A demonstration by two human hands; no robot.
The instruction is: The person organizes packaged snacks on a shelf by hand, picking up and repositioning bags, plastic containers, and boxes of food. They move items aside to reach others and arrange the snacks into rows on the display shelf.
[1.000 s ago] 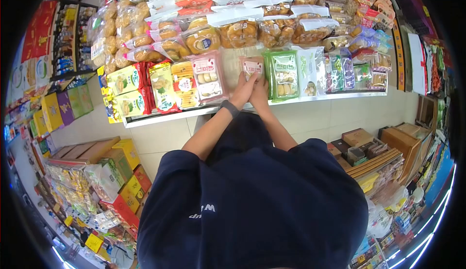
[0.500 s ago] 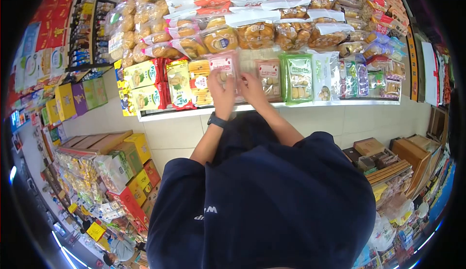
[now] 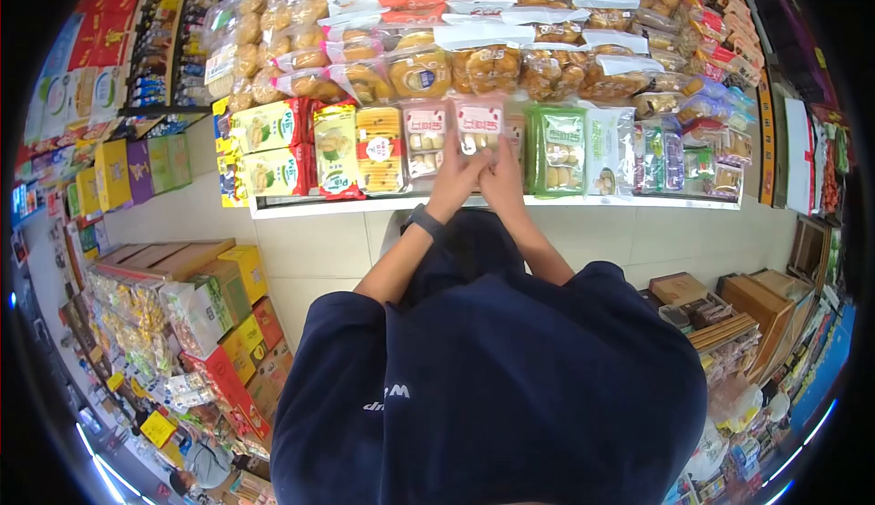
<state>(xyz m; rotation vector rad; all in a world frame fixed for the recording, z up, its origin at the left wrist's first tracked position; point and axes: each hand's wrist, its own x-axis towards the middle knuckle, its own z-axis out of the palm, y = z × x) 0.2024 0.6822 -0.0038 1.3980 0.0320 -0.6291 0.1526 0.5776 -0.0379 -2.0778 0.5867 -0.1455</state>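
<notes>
Both hands grip a pink-and-clear pack of small round pastries [image 3: 479, 120] at the front of the display. My left hand [image 3: 458, 177], with a dark watch band on its wrist, is closed on the pack's lower left side. From the right, my right hand [image 3: 501, 175] is closed around the lower right side; some fingertips are hidden. A similar pink pack [image 3: 424, 145] lies just left of my left hand. Another pink pack [image 3: 516, 131] shows partly behind the held one. Green packs [image 3: 561, 151] lie to the right.
Yellow-and-red snack bags [image 3: 335, 151] and a cookie pack [image 3: 380, 148] fill the front left. Bagged breads [image 3: 488, 69] rise in rows behind. A white ledge [image 3: 583, 201] edges the display. Stacked cartons [image 3: 223, 277] stand at left, wooden boxes [image 3: 756, 304] at right.
My left hand has moved right, off the left pink pack, which now lies uncovered. Both hands have come together around a pink pack in the middle.
</notes>
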